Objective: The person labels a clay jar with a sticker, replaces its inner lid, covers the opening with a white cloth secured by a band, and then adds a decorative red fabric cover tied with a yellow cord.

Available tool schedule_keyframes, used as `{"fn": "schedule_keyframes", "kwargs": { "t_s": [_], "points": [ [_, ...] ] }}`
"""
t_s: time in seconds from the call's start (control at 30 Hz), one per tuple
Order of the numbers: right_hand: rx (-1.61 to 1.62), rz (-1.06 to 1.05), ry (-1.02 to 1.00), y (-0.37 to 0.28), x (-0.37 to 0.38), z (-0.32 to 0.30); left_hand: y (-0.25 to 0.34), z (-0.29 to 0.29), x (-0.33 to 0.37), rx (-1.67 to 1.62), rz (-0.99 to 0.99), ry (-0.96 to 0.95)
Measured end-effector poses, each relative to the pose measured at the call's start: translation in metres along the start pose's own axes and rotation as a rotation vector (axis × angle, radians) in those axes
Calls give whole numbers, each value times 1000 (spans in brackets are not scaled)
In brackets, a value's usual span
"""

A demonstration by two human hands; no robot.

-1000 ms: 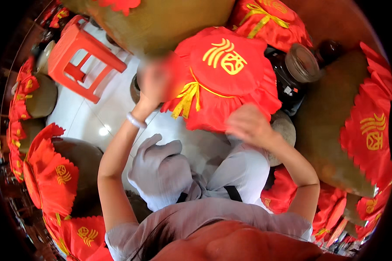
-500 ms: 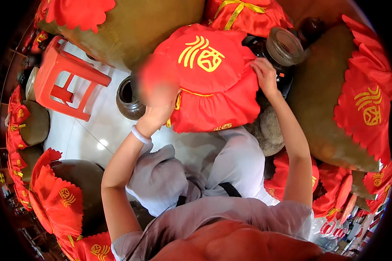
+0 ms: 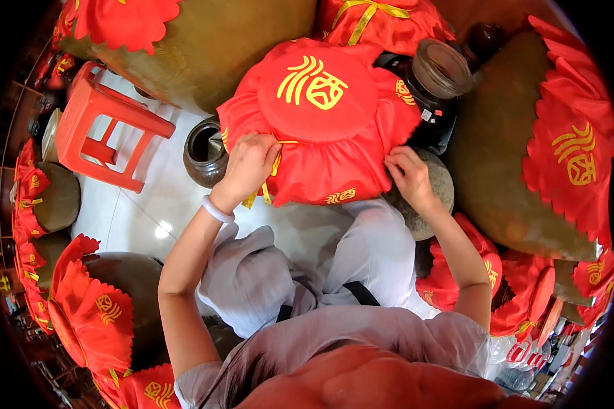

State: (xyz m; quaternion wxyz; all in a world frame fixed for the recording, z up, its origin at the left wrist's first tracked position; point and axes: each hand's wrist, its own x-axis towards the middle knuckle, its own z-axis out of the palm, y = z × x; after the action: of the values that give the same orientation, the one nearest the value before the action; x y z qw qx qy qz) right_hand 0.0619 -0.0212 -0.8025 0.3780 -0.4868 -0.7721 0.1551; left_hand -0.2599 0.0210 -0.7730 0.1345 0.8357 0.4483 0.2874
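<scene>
In front of my knees stands a rounded, jar-like shape under a red satin cloth cover [image 3: 318, 102] with yellow printing on its flat top. My left hand [image 3: 251, 163] is closed at the cover's left side, its fingers pinching at the yellow ribbon [image 3: 275, 167] that runs round the neck. The ribbon's loose ends hang below that hand. At the cover's lower right edge, my right hand [image 3: 409, 176] has thumb and fingertips pinched together on the red cloth hem. What is beneath the cloth stays hidden.
A small dark open jar [image 3: 206, 153] stands left of the cover, near a red plastic stool [image 3: 109, 129]. Large brown jars with red covers rise at the back left and right [image 3: 505, 150]. A glass-lidded dark jar [image 3: 443, 71] and a rounded stone-like lump [image 3: 433, 191] sit close on the right.
My right hand has moved down along the cover's right edge, and the cloth there now spreads outward, showing more printing. My left hand stays at the ribbon; a reddish blur over it is gone.
</scene>
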Motion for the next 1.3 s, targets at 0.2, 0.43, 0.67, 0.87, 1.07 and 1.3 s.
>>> {"fn": "schedule_keyframes", "kwargs": {
  "t_s": [0.2,0.43,0.67,0.87,1.07,1.3],
  "points": [
    [-187,-136,41,-13,-5,-17,0,-2,-5,-112,-50,1],
    [-441,-128,-129,-28,10,5,0,-2,1,-72,-43,-30],
    [-171,-247,-426,-39,6,11,6,1,3,67,38,4],
    [-116,138,49,-31,36,-23,0,-3,-8,0,15,-12],
    [-47,345,185,77,58,12,0,0,-6,-30,-1,20],
    [-224,183,154,113,82,4,7,7,1,16,-12,66]
  ]
}}
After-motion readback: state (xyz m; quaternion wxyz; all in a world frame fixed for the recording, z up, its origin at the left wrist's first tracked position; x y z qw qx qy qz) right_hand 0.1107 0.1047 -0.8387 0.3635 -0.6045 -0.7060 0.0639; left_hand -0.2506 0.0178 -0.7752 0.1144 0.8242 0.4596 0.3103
